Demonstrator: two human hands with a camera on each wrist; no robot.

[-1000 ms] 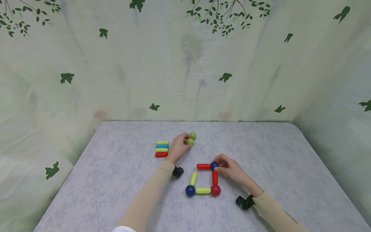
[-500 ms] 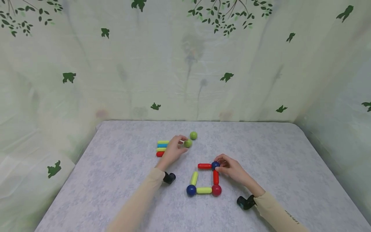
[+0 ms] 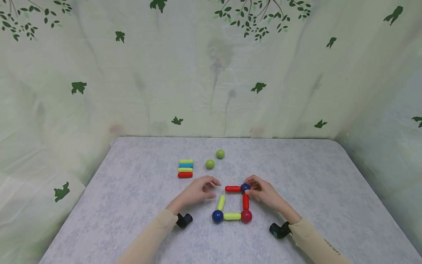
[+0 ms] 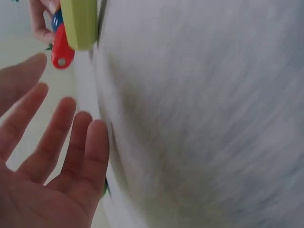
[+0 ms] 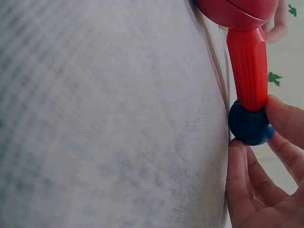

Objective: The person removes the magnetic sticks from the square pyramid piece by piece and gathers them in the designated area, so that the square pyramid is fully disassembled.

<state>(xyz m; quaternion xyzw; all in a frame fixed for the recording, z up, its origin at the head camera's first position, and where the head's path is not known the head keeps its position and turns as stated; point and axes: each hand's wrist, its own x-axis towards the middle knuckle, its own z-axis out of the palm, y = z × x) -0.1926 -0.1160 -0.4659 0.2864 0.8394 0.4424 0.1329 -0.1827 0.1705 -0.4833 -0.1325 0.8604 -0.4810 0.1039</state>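
My right hand [image 3: 262, 191] pinches a dark blue ball [image 3: 245, 188] between thumb and fingers; the right wrist view shows this blue ball joined to a red rod [image 5: 248, 69]. Another red rod [image 3: 232, 189] points left from the same ball. The first red rod runs down to a red ball [image 3: 246, 216], then a yellow-green rod [image 3: 232, 216] leads to a second blue ball [image 3: 217, 216]. From that one a short yellow-green rod [image 3: 221, 202] sticks up. With relaxed, spread fingers, my left hand [image 3: 198, 190] hovers beside the open left side and holds nothing.
Two light green balls [image 3: 210, 164] sit farther back on the grey table [image 3: 296, 176]. To their left lie several rods side by side, with a red rod [image 3: 185, 175] nearest and a blue rod [image 3: 186, 165] among yellow-green ones. A printed curtain hangs behind.
My left hand has left the nearer green ball and come back toward the joined rods. That ball now sits slightly left and nearer. The right hand keeps its hold on the blue ball.
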